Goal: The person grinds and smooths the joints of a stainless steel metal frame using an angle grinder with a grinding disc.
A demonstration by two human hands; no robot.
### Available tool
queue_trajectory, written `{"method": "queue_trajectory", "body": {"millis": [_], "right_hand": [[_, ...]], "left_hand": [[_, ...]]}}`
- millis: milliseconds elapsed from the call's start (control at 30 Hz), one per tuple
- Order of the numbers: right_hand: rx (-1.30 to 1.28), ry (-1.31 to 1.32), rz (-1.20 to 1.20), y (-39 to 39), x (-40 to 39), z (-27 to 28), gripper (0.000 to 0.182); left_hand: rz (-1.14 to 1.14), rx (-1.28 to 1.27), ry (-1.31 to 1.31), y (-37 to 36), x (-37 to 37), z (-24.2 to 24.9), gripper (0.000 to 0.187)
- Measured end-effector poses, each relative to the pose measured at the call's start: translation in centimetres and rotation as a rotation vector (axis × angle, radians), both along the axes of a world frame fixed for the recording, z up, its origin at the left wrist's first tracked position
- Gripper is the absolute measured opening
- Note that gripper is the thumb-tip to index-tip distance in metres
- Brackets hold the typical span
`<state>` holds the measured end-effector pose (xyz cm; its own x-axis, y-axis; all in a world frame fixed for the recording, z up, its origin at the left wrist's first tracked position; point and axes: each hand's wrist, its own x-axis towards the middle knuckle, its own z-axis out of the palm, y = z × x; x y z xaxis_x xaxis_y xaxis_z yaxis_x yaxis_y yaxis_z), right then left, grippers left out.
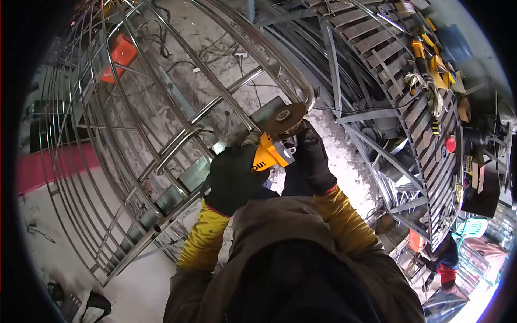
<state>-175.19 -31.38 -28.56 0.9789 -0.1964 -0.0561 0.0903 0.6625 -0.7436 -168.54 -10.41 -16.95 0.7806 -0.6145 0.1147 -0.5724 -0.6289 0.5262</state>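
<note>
A yellow angle grinder with a worn brown disc is held in front of my body. My left hand, in a dark glove, wraps round the grinder's yellow housing. Gloved as well, my right hand closes at the grinder's head just under the disc, its fingertips partly hidden. Beyond the disc runs the rounded corner of a shiny metal tube frame, and the disc overlaps a flat plate on that frame in this view.
Long curved bars of the frame fill the left side. A slatted metal bench on the right carries tools, including another yellow power tool. An orange-red box and cables lie on the dusty floor. At lower right, another person's arm shows.
</note>
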Motion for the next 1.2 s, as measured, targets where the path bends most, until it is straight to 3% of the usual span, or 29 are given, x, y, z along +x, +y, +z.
{"method": "queue_trajectory", "body": {"millis": [167, 233, 333, 400, 500, 767, 833, 967, 1033, 1133, 1200], "right_hand": [[-0.156, 0.082, 0.037, -0.5, 0.0, 1.0, 0.071], [0.002, -0.023, 0.0, 0.2, 0.2, 2.1, 0.071], [0.013, 0.015, -0.023, 0.5, 0.3, 3.3, 0.072], [-0.023, 0.021, -0.017, 0.1, 0.1, 1.2, 0.072], [-0.034, 0.013, -0.006, -0.4, -0.3, 0.5, 0.076], [-0.131, 0.091, 0.038, -0.7, -0.2, 0.5, 0.081], [-0.013, 0.007, 0.006, -0.3, -0.1, 1.5, 0.081], [-0.013, 0.024, 0.014, -0.2, 0.2, 1.8, 0.079], [-0.053, 0.062, 0.019, -0.1, 0.1, 0.4, 0.073], [-0.074, 0.035, 0.036, -0.3, -0.1, 1.2, 0.066], [-0.211, 0.07, 0.034, -0.7, -0.6, 1.4, 0.058]], "left_hand": [[-0.029, 0.026, 0.01, 0.4, 0.2, -0.6, 0.052], [-0.035, 0.002, 0.016, 0.4, 0.3, -0.6, 0.053], [-0.03, -0.062, -0.024, 0.4, 0.5, -0.6, 0.057], [-0.103, -0.102, -0.118, 1.0, 0.7, -1.3, 0.078], [-0.073, 0.038, 0.028, 0.4, 0.8, 1.0, 0.076], [-0.105, -0.011, -0.004, 0.8, 1.3, 0.4, 0.061], [-0.11, -0.049, -0.026, 0.9, 1.5, 0.5, 0.058], [-0.125, -0.096, -0.034, 1.2, 1.7, -0.3, 0.054], [-0.106, -0.144, -0.047, 1.5, 1.7, -1.1, 0.053], [-0.161, 0.012, -0.028, 2.0, 2.1, -2.0, 0.05], [-0.159, -0.166, -0.108, 2.0, 2.2, -1.9, 0.049]]}}
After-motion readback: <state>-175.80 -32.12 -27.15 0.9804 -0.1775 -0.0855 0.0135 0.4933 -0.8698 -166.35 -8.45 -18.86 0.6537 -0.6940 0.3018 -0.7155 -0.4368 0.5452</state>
